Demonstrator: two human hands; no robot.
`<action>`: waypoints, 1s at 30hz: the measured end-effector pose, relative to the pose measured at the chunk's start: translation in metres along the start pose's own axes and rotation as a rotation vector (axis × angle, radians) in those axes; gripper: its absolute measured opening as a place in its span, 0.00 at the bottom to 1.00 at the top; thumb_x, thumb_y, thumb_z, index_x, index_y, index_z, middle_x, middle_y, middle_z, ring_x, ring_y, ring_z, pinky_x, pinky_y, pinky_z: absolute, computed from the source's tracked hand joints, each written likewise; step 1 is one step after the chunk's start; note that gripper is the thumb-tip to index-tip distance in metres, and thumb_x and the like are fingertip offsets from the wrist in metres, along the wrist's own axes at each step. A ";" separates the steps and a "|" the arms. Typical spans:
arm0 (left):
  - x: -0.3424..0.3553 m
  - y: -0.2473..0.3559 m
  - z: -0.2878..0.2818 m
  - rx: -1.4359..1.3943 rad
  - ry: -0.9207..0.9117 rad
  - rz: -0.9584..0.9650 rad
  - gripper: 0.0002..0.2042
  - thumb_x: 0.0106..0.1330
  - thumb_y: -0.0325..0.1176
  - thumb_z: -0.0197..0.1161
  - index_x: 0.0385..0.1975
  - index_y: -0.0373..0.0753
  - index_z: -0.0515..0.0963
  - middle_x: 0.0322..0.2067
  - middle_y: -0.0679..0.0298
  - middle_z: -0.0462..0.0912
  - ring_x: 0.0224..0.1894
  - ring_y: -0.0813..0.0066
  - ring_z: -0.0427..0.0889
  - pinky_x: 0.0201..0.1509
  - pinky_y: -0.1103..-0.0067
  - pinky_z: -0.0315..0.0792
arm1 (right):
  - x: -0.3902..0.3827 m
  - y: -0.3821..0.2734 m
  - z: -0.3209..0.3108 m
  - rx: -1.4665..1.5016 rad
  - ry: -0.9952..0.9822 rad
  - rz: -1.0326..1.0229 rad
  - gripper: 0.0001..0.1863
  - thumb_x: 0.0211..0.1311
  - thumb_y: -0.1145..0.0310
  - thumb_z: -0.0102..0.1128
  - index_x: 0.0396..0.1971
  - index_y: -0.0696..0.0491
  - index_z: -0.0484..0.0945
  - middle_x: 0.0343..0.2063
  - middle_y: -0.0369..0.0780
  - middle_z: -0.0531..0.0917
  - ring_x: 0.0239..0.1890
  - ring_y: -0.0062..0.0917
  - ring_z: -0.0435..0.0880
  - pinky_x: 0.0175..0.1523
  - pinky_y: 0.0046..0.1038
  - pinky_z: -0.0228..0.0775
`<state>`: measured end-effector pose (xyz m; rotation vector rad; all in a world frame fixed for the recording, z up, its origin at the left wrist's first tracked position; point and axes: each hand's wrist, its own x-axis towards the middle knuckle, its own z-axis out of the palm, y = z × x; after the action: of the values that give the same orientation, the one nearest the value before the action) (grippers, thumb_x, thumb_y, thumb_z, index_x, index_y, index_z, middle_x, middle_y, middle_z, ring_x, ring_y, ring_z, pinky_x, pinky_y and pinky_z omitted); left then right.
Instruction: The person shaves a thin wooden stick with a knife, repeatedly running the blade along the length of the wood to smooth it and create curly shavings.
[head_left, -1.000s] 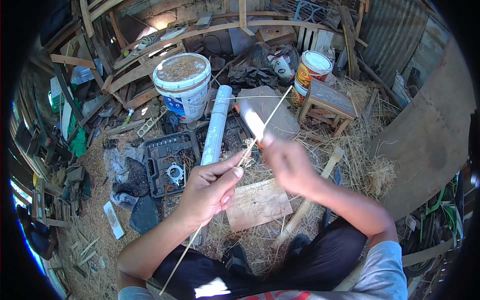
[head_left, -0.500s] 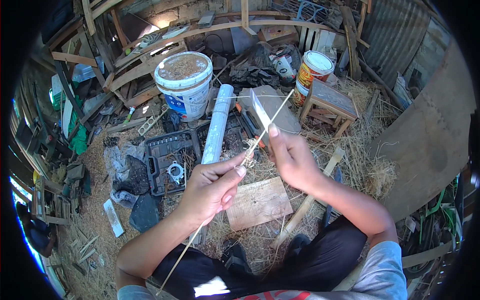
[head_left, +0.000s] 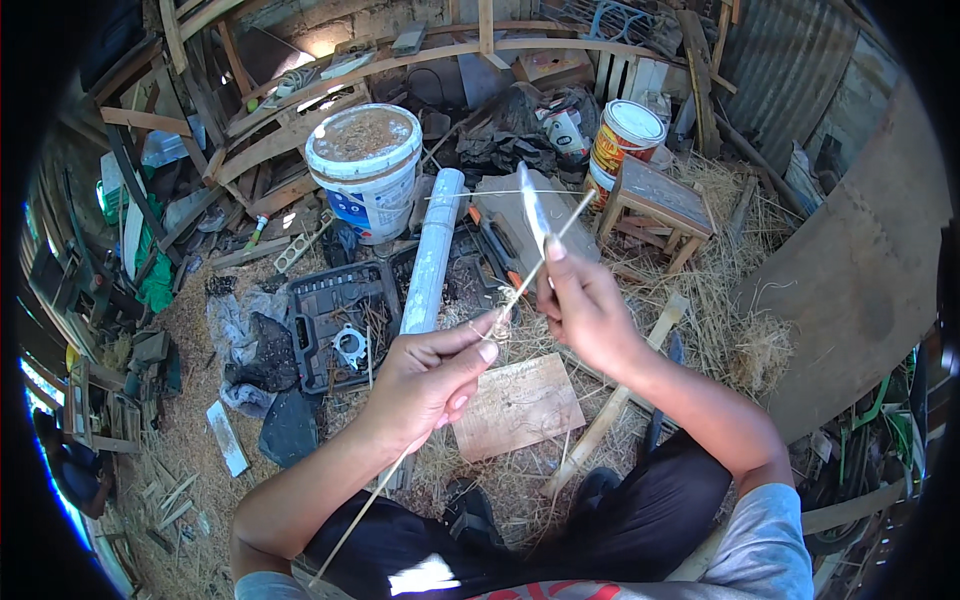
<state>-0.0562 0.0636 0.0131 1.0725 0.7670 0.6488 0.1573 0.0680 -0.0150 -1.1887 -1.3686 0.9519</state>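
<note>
My left hand (head_left: 435,380) pinches a thin pale strip (head_left: 360,530), apparently bamboo or wood, between thumb and fingers. The strip slants from my lap at lower left, through the hand, up to the right past my other hand. Curled shavings (head_left: 506,308) cling to it just beyond my left fingertips. My right hand (head_left: 590,305) is closed round a knife whose handle is hidden in the palm. The bright knife blade (head_left: 533,200) points up and away, its base beside the strip, with my thumb lying along it.
Ahead stand a white bucket (head_left: 364,150), paint cans (head_left: 625,135) and a small wooden stool (head_left: 655,200). A pale pipe (head_left: 434,250) crosses an open tool case (head_left: 310,320). A wooden board (head_left: 518,410) and long batten (head_left: 620,400) lie before my feet, among straw-like shavings.
The knife has shifted slightly up and right along the strip, its blade now more upright. The curled shavings and the strip's far end have moved a little right.
</note>
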 end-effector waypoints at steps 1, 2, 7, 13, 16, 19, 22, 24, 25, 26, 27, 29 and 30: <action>0.000 -0.001 0.000 0.060 -0.036 -0.004 0.20 0.72 0.30 0.56 0.62 0.33 0.70 0.13 0.76 0.63 0.12 0.91 0.58 0.16 0.88 0.55 | 0.000 -0.005 0.000 0.001 0.001 0.002 0.25 0.77 0.53 0.42 0.21 0.53 0.70 0.14 0.28 0.67 0.15 0.14 0.66 0.18 0.22 0.57; 0.000 -0.001 0.001 0.113 -0.052 0.002 0.20 0.72 0.30 0.55 0.62 0.33 0.70 0.14 0.75 0.64 0.12 0.90 0.57 0.17 0.88 0.56 | -0.001 -0.012 0.001 0.084 0.035 0.057 0.25 0.76 0.51 0.42 0.23 0.53 0.70 0.15 0.29 0.67 0.15 0.12 0.65 0.18 0.20 0.57; -0.003 -0.005 0.003 0.005 -0.057 -0.062 0.19 0.74 0.32 0.52 0.62 0.32 0.70 0.14 0.75 0.63 0.13 0.89 0.57 0.19 0.87 0.55 | 0.004 -0.008 -0.014 0.218 0.045 0.085 0.24 0.76 0.49 0.43 0.27 0.54 0.69 0.18 0.30 0.68 0.15 0.10 0.64 0.19 0.17 0.55; -0.005 0.000 0.000 0.048 -0.117 0.007 0.18 0.76 0.33 0.48 0.61 0.31 0.70 0.13 0.76 0.61 0.13 0.90 0.56 0.19 0.87 0.54 | -0.017 0.007 0.001 -0.101 -0.083 -0.184 0.27 0.77 0.47 0.37 0.24 0.53 0.68 0.17 0.30 0.67 0.17 0.14 0.65 0.21 0.22 0.57; -0.005 0.002 -0.002 0.015 -0.111 0.014 0.18 0.76 0.33 0.48 0.61 0.31 0.70 0.13 0.76 0.60 0.13 0.90 0.55 0.19 0.87 0.53 | -0.007 -0.001 -0.002 -0.030 -0.053 -0.036 0.29 0.78 0.49 0.35 0.19 0.52 0.67 0.16 0.30 0.69 0.18 0.14 0.66 0.24 0.23 0.59; -0.008 0.000 0.000 0.000 -0.090 0.030 0.18 0.76 0.33 0.49 0.61 0.31 0.70 0.13 0.77 0.60 0.13 0.90 0.55 0.19 0.87 0.52 | -0.006 -0.002 -0.003 -0.021 0.018 0.000 0.29 0.78 0.52 0.35 0.17 0.52 0.67 0.14 0.29 0.68 0.18 0.14 0.66 0.24 0.24 0.59; -0.006 -0.002 -0.006 0.019 -0.094 0.078 0.19 0.76 0.34 0.49 0.61 0.31 0.71 0.14 0.77 0.60 0.13 0.90 0.55 0.19 0.86 0.51 | -0.016 0.003 0.003 -0.187 -0.134 -0.142 0.27 0.78 0.55 0.37 0.17 0.51 0.69 0.14 0.28 0.68 0.16 0.13 0.64 0.21 0.24 0.57; -0.006 -0.002 -0.006 0.016 -0.089 0.101 0.19 0.76 0.34 0.49 0.60 0.31 0.71 0.14 0.76 0.59 0.14 0.90 0.55 0.19 0.86 0.51 | -0.006 -0.003 -0.008 -0.025 -0.066 0.033 0.27 0.78 0.56 0.38 0.17 0.52 0.71 0.12 0.29 0.69 0.16 0.14 0.66 0.21 0.26 0.57; -0.006 -0.004 -0.005 0.016 -0.081 0.100 0.19 0.76 0.34 0.49 0.60 0.31 0.71 0.14 0.76 0.59 0.14 0.90 0.55 0.19 0.86 0.51 | -0.004 0.003 -0.011 -0.052 -0.069 0.012 0.27 0.78 0.56 0.39 0.16 0.52 0.71 0.12 0.29 0.70 0.16 0.15 0.66 0.21 0.26 0.57; -0.006 -0.004 -0.004 0.011 -0.079 0.085 0.18 0.76 0.34 0.49 0.60 0.31 0.71 0.14 0.76 0.59 0.14 0.90 0.55 0.19 0.86 0.51 | -0.016 0.004 -0.002 -0.092 -0.159 -0.023 0.28 0.78 0.56 0.38 0.16 0.52 0.70 0.12 0.29 0.69 0.16 0.14 0.66 0.21 0.25 0.56; -0.006 -0.005 -0.003 0.006 -0.077 0.069 0.18 0.76 0.34 0.50 0.60 0.31 0.72 0.14 0.76 0.59 0.15 0.90 0.55 0.19 0.86 0.50 | -0.027 0.003 0.010 -0.132 -0.249 -0.058 0.28 0.78 0.55 0.37 0.15 0.51 0.70 0.12 0.28 0.69 0.16 0.13 0.66 0.21 0.24 0.55; -0.005 -0.003 -0.012 -0.025 -0.112 0.057 0.18 0.76 0.33 0.51 0.60 0.31 0.71 0.17 0.75 0.61 0.17 0.89 0.57 0.20 0.86 0.53 | -0.022 -0.004 0.015 -0.289 -0.218 -0.181 0.29 0.78 0.54 0.35 0.14 0.51 0.69 0.11 0.29 0.67 0.16 0.13 0.65 0.21 0.25 0.55; -0.005 -0.003 -0.015 -0.058 -0.146 0.047 0.18 0.75 0.33 0.52 0.60 0.31 0.71 0.19 0.75 0.63 0.20 0.89 0.59 0.21 0.86 0.56 | -0.009 -0.007 0.008 -0.162 -0.147 -0.054 0.30 0.78 0.53 0.34 0.15 0.52 0.69 0.10 0.30 0.67 0.15 0.15 0.66 0.21 0.27 0.55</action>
<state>-0.0713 0.0666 0.0076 1.0748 0.5947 0.6221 0.1482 0.0579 -0.0112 -1.2147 -1.6124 0.9191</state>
